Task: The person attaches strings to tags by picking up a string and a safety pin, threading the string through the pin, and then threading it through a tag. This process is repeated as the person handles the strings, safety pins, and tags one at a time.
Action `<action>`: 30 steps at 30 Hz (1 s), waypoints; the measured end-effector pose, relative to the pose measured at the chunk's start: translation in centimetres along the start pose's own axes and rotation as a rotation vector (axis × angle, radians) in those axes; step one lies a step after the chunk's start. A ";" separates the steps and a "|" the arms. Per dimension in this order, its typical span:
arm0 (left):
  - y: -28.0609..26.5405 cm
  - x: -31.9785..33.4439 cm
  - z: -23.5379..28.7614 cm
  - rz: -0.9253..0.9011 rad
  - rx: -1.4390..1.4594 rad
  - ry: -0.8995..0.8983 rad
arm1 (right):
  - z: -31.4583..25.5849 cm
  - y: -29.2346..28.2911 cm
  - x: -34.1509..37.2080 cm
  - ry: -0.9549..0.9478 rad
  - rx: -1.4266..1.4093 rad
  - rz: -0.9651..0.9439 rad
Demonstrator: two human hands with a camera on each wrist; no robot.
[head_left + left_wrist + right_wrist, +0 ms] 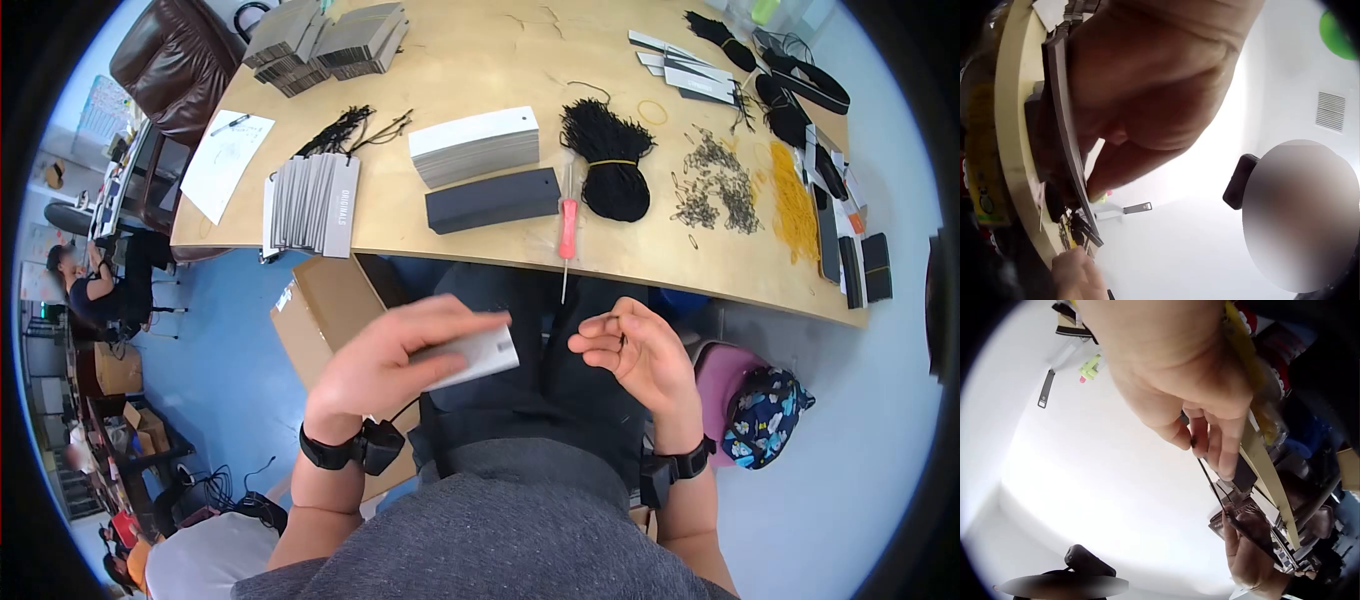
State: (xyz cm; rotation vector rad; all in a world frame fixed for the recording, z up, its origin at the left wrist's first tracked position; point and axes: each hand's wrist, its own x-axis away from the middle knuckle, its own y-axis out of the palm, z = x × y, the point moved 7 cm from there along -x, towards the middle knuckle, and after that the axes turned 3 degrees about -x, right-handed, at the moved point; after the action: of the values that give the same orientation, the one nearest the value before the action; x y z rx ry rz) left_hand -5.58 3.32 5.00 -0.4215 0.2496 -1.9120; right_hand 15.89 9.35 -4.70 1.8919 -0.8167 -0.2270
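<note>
My left hand (395,350) grips a light grey hang tag (490,357) over my lap, its end with a slot facing right. Edge-on in the left wrist view, the tag (1063,119) looks thin and long beneath my left hand (1141,81). To the right, my right hand (640,355) pinches a black cord between thumb and fingertips. From my right hand (1179,381), the cord (1211,484) runs taut towards the tag in the right wrist view.
On the table (500,60) lie strung tags (312,205), a white stack (475,145), a dark stack (492,200), a red-handled screwdriver (568,228), a black cord bundle (610,160), safety pins (720,180) and yellow rubber bands (793,205). A cardboard box (325,305) stands below.
</note>
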 end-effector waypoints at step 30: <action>-20.8 -3.4 -5.1 1.070 -0.590 -0.109 | -0.3 2.7 -0.4 0.024 0.541 0.015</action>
State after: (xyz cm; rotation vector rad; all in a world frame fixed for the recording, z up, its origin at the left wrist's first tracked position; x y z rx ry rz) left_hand -24.28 14.01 7.43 -0.6122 0.7923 -0.7384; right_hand 14.56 9.19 -2.35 2.3831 -0.9399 0.0347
